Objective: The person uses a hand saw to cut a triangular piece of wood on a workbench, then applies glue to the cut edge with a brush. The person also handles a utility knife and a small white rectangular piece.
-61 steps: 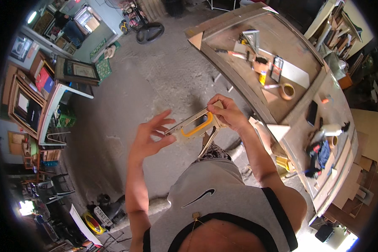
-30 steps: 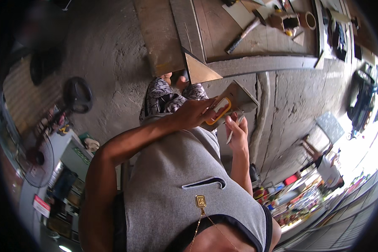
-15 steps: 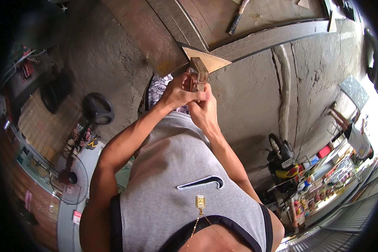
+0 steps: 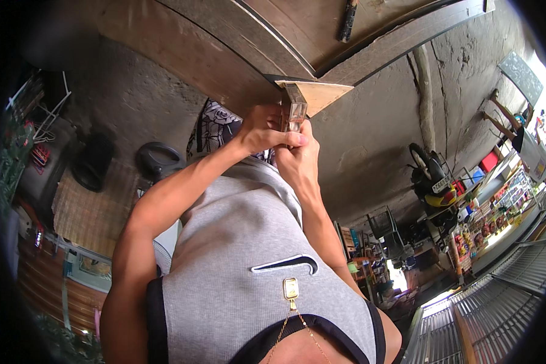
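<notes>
Both hands are closed together round a small boxy block (image 4: 296, 111), see-through and brownish, whose exact kind I cannot make out. My left hand (image 4: 264, 130) grips its left side, the thumb reaching across toward the right hand. My right hand (image 4: 299, 149) wraps the lower end from below, fingers partly hidden. The block's far end is right at a pale triangular wood piece (image 4: 329, 95); whether they touch I cannot tell. That triangle lies at the corner where grey-brown framing boards (image 4: 394, 54) meet.
A dark-handled tool (image 4: 347, 23) lies on the brown panel beyond the boards. A black steering-wheel-like ring (image 4: 159, 161) and a woven mat (image 4: 94, 209) are at left. Rightward are a long pole (image 4: 426, 100), a parked motorbike (image 4: 431, 176) and another person (image 4: 531, 151).
The view has turned, so the boards and triangle sit farther right and the surroundings have shifted. Both hands keep their hold on the block, which shows at a slightly different angle.
</notes>
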The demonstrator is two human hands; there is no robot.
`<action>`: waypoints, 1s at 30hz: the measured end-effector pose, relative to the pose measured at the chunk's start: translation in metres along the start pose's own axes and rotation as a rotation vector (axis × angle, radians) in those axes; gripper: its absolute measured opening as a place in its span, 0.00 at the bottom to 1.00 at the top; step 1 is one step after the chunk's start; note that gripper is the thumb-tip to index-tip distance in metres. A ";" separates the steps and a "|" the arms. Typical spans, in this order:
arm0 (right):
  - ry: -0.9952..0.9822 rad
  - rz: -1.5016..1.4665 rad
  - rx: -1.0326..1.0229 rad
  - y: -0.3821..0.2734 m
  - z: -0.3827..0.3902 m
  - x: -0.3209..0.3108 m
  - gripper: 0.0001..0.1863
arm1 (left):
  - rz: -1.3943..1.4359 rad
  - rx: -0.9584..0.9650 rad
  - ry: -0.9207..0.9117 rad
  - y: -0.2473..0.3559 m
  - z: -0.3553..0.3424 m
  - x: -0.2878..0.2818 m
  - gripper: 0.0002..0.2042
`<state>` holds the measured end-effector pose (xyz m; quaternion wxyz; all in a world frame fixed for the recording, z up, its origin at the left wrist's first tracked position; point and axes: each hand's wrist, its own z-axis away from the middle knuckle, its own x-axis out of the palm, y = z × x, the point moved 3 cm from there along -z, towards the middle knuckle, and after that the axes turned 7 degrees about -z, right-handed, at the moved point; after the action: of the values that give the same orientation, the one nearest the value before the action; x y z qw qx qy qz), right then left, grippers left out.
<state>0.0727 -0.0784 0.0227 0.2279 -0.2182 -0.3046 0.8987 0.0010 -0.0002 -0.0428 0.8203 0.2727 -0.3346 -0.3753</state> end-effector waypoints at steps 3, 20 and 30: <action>0.023 0.006 0.016 0.000 0.001 0.000 0.12 | -0.119 0.006 -0.018 -0.006 -0.002 -0.002 0.21; 0.042 0.058 0.029 0.004 0.000 -0.002 0.13 | 0.034 -0.080 -0.055 -0.004 0.004 0.003 0.21; 0.090 0.122 -0.030 0.002 -0.007 0.003 0.13 | 0.002 -0.043 -0.015 -0.009 -0.002 -0.002 0.21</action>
<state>0.0732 -0.0745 0.0157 0.1828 -0.2799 -0.2937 0.8955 -0.0026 -0.0036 -0.0506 0.8238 0.2518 -0.3330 -0.3835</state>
